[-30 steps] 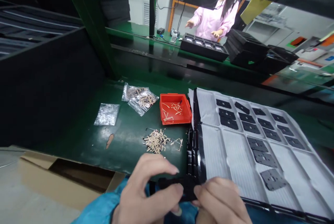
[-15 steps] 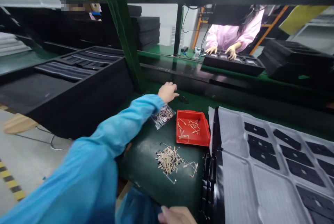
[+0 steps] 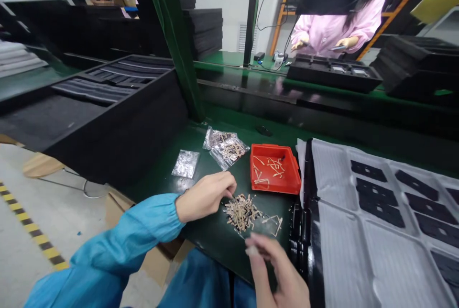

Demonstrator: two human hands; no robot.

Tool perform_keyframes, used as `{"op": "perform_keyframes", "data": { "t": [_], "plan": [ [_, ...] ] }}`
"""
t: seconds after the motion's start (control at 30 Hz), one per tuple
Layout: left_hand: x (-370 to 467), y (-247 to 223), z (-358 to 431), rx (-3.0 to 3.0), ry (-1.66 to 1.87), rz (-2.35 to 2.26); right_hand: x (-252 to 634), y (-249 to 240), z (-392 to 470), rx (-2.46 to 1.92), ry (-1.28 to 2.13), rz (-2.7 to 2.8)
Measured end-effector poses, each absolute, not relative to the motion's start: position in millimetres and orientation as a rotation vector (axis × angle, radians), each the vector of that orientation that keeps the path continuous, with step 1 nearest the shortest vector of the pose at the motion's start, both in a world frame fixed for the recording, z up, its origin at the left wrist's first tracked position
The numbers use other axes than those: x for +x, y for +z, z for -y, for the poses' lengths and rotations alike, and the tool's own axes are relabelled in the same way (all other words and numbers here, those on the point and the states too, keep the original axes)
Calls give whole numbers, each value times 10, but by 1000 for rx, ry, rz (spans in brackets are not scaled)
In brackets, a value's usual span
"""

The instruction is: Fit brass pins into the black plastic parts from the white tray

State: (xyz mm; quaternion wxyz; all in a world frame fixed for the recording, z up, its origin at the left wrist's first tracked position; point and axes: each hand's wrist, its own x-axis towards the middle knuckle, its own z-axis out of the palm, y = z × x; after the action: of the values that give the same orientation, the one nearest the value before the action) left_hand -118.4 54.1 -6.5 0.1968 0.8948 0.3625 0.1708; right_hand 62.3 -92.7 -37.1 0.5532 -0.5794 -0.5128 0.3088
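Heaped strips (image 3: 242,214) between two hands

The strips, in the lower centre of the frame, are met at their upper-left edge by the left hand (image 3: 206,198), the nearer; the right hand (image 3: 279,269) is held apart, below and to the right. No common long axis is shown. In both hands the fingertips are drawn close; whether anything is gripped cannot be told. Since the earlier frame, the left hand has been brought back from beside the black piece (image 3: 264,130), and the right raised farther into view.

Texts, labels, brands, numbers: none legible. Signs: one yellow-and-black striped marking (image 3: 33,229), on the floor (image 3: 21,279), lower left.
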Motion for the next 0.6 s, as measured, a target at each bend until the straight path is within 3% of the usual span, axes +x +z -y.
{"op": "perform_keyframes", "data": {
  "t": [0.2,0.6],
  "plan": [
    [-1160,156,-331,2612,472,-723,665,-294,737,-1494,1094,1126],
    [-1158,71,-335,2511,547,-626,853,-340,705,-1373,1122,1394]
  ]
}}
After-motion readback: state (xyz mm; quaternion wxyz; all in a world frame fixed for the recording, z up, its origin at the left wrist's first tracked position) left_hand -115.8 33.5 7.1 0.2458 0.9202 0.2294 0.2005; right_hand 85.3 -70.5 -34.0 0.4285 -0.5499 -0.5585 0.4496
